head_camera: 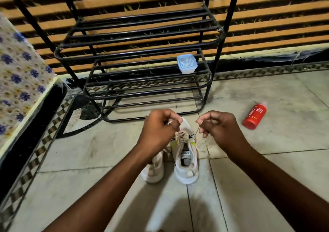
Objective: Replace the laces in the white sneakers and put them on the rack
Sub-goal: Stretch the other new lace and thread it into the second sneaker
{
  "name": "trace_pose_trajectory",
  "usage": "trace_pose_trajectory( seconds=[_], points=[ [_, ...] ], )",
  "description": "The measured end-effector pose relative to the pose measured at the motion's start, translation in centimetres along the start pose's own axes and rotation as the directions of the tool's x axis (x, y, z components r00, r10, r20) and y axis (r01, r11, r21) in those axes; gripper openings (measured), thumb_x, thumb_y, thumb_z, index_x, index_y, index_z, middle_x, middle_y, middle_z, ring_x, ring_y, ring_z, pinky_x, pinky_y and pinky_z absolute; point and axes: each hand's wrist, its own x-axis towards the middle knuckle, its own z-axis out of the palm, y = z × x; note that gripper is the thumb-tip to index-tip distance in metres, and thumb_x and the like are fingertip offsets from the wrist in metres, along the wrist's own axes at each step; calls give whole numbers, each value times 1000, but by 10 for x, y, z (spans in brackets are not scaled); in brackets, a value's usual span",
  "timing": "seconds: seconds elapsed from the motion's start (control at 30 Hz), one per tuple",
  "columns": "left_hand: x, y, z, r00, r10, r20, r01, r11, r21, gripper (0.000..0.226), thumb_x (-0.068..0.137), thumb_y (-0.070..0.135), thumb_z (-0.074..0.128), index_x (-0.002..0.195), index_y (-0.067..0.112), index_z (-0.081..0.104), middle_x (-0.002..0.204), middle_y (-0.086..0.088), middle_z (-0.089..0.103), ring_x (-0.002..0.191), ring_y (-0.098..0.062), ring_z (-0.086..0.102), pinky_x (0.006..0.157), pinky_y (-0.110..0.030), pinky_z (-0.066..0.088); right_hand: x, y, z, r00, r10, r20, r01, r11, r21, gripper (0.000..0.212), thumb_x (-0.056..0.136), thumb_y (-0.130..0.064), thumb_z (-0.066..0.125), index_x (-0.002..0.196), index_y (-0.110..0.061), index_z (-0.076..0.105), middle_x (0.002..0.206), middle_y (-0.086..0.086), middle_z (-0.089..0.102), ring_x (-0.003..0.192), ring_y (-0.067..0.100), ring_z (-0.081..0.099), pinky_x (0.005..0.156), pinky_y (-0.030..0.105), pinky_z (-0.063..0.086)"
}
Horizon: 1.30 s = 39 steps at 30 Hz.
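Note:
Two white sneakers stand side by side on the tiled floor, toes pointing away from me. The right sneaker (186,167) has a cream lace (182,135) threaded through its eyelets. My left hand (158,132) pinches one end of that lace above the shoe's toe. Curled fingers of my right hand (219,126) hold the other end, and a slack loop of lace (202,145) hangs below it. The left sneaker (154,169) is partly hidden under my left forearm. A black metal shoe rack (146,89) stands just beyond the shoes.
A small clear plastic box (187,63) with a blue rim sits on a lower rack shelf. A red body-wash bottle (255,116) lies on the floor to the right. A floral-covered bed (21,82) borders the left side.

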Motion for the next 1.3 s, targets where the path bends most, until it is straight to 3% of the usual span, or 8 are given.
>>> trace_pose_trajectory(
  seconds=[0.2, 0.3, 0.43, 0.7, 0.87, 1.03, 1.17, 1.3],
  points=[
    [1, 37, -34, 998, 11, 57, -18, 991, 132, 16, 93, 3, 66, 84, 13, 75, 72, -1, 76, 57, -6, 66, 53, -21, 49, 2, -61, -20, 996, 63, 69, -67, 996, 63, 9, 94, -3, 67, 95, 5, 71, 69, 12, 69, 50, 14, 51, 50, 22, 42],
    [4, 46, -46, 988, 129, 81, -150, 923, 355, 16, 92, 9, 72, 82, 21, 73, 72, 8, 74, 63, 0, 67, 62, -30, 59, 0, -80, -20, 995, 77, 58, -80, 996, 47, 9, 95, 0, 64, 95, 4, 72, 71, 13, 69, 52, 14, 52, 54, 26, 41],
    [11, 62, -57, 947, 307, 96, -312, 807, 501, 20, 90, -1, 72, 84, 18, 76, 70, 15, 68, 63, 9, 62, 59, -14, 50, -1, -85, -16, 993, 105, 49, -108, 993, 55, 11, 95, 2, 61, 94, 3, 72, 72, 13, 69, 54, 15, 54, 56, 29, 42],
    [13, 85, -69, 926, 374, -59, -345, 897, 276, 13, 83, 17, 86, 90, 21, 76, 83, 9, 73, 74, -1, 67, 66, -15, 51, -2, -105, -18, 987, 152, 52, -161, 956, 245, 16, 99, 0, 57, 99, 4, 72, 83, 19, 74, 64, 20, 64, 58, 28, 50],
    [14, 87, -62, 966, 250, -59, -256, 958, -128, 21, 82, 1, 84, 99, 6, 73, 90, -21, 73, 86, -35, 75, 81, -43, 64, -1, -130, -20, 987, 136, 89, -158, 929, 334, 21, 100, 1, 50, 105, 8, 69, 93, 26, 75, 72, 24, 74, 65, 29, 57],
    [13, 89, -53, 993, 110, -37, -116, 918, -380, 40, 81, 1, 84, 117, 10, 67, 85, -13, 74, 81, -22, 75, 70, -25, 57, -3, -145, -21, 989, 75, 126, -126, 876, 465, 37, 96, 9, 33, 116, 7, 64, 103, 24, 75, 93, 33, 75, 76, 32, 61],
    [14, 92, -53, 997, 81, -19, -80, 869, -488, 35, 87, 1, 79, 118, 7, 64, 80, -10, 74, 89, -30, 76, 83, -39, 59, -11, -153, -21, 999, -33, 14, 23, 897, 442, 25, 95, 10, 54, 116, 4, 66, 103, 19, 76, 97, 31, 75, 88, 37, 61],
    [15, 96, -50, 1000, 23, -16, -28, 845, -534, 34, 85, 4, 80, 115, 6, 62, 83, -11, 75, 90, -31, 77, 85, -46, 51, -10, -153, -21, 990, -53, -132, 93, 942, 321, 9, 92, -2, 68, 99, -1, 74, 86, 17, 77, 79, 29, 72, 73, 35, 57]
  ],
)
